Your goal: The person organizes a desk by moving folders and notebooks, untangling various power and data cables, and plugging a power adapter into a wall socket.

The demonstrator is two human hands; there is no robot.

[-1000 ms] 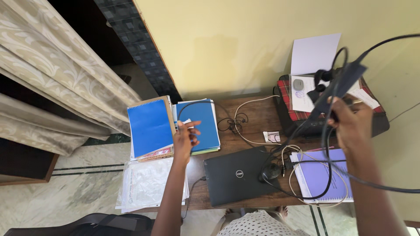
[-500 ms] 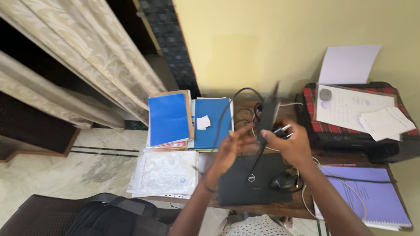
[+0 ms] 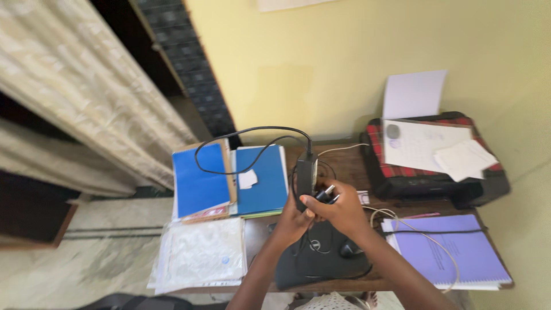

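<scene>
Both my hands meet above the closed black laptop. My left hand grips the lower end of a black power adapter brick, which stands upright. My right hand is closed around the plug and cable end beside the brick. The adapter's black cable loops up and to the left over the blue notebooks. A black mouse lies on the laptop under my right wrist.
A wooden desk stands against a yellow wall. A printer under a red plaid cloth carries loose papers at the right. A purple spiral notebook with a white cable lies front right. Plastic-sleeved papers overhang the left edge. Curtains hang at the left.
My hands have lowered slightly and closed more tightly together on the adapter and plug. The black cable now arcs wide to the left over the notebooks. The camera view has shifted.
</scene>
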